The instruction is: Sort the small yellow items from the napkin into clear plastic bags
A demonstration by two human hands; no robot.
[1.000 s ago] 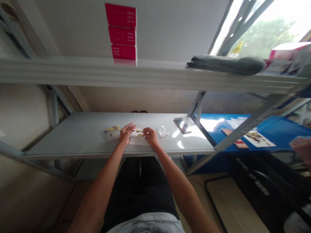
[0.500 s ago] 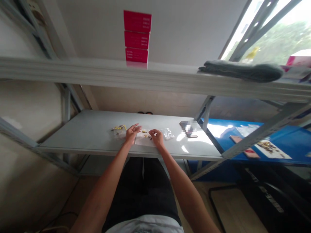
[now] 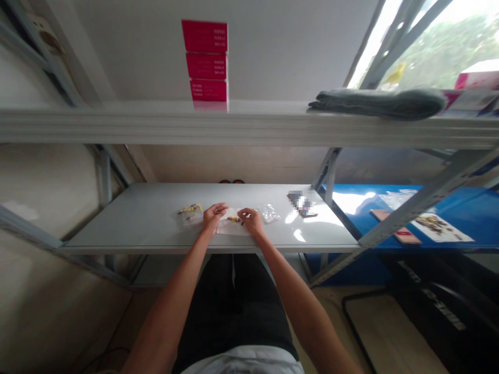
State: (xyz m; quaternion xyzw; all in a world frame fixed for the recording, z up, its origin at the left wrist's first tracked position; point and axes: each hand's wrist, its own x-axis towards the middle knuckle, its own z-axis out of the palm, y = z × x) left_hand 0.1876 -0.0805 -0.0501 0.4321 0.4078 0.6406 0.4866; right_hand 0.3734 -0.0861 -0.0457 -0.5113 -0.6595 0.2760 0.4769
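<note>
Both my hands rest on a grey shelf board (image 3: 136,218). Between them lies a clear plastic bag (image 3: 233,226) with small yellow and dark pieces on it. My left hand (image 3: 212,216) lies at the bag's left edge, fingers curled towards the pieces. My right hand (image 3: 251,221) is at the bag's right edge with fingertips pinched together near a small dark piece. What the fingers hold is too small to make out. A second bag of yellow pieces (image 3: 189,212) lies left of my left hand. Another clear bag (image 3: 270,212) lies right of my right hand.
A dark flat object (image 3: 302,203) lies on the board's right part. The upper shelf (image 3: 234,122) carries three stacked red boxes (image 3: 206,59) and a folded grey cloth (image 3: 374,103). A blue surface (image 3: 460,208) with packets is to the right, behind slanted metal struts.
The view has swayed a little. My hands stay at the bag; the left hand's fingers have curled in closer to the small pieces.
</note>
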